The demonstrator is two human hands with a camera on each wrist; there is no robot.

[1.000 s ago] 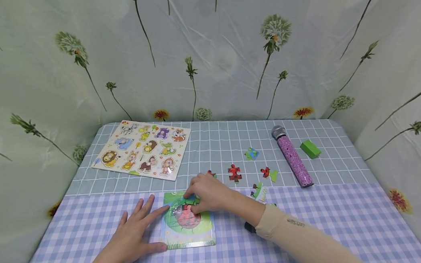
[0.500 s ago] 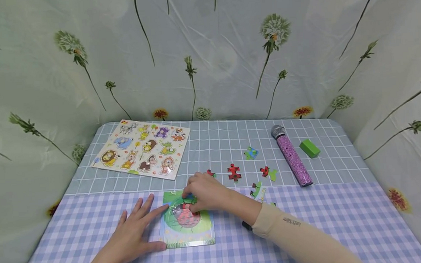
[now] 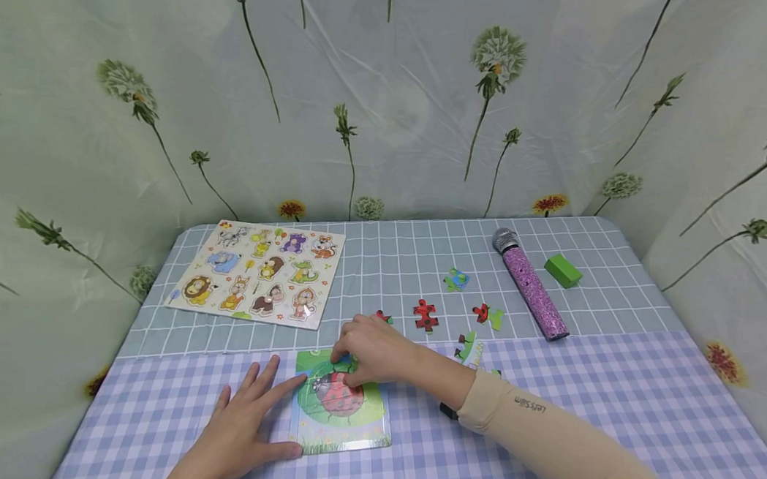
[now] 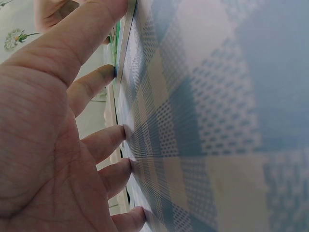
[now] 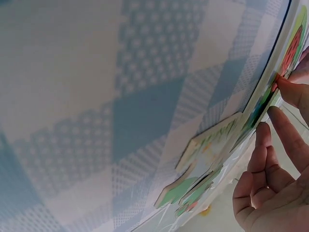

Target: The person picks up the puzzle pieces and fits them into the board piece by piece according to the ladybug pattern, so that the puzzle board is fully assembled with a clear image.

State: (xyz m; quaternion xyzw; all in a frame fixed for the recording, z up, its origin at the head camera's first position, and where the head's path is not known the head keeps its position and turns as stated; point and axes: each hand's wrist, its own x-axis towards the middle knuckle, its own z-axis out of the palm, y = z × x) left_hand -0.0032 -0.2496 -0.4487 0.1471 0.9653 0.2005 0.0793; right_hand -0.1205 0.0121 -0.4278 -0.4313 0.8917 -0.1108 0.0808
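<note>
A ladybug jigsaw puzzle (image 3: 345, 434) in a flat tray lies on the checked cloth between both hands. My left hand (image 3: 240, 428) rests at its left side with the fingers spread; the index fingertip and thumb reach its edge. Over the upper right of the tray, my right hand (image 3: 378, 351) pinches a green and blue puzzle piece (image 3: 345, 361) between thumb and index finger, close down on the board. The hand covers part of that corner. In the right wrist view, the thumb and index fingertips of the right hand (image 5: 282, 169) meet right at the tray's surface.
Loose pieces lie right of the tray, among them a red piece (image 3: 425, 315), a red and green piece (image 3: 488, 315) and a blue-green piece (image 3: 456, 279). An animal peg board (image 3: 257, 273), a glittery microphone (image 3: 533, 289) and a green block (image 3: 563, 270) stand farther back.
The right hand has shifted very slightly left over the tray's upper right, still pinching the piece. The left hand stays in place at the tray's edge.
</note>
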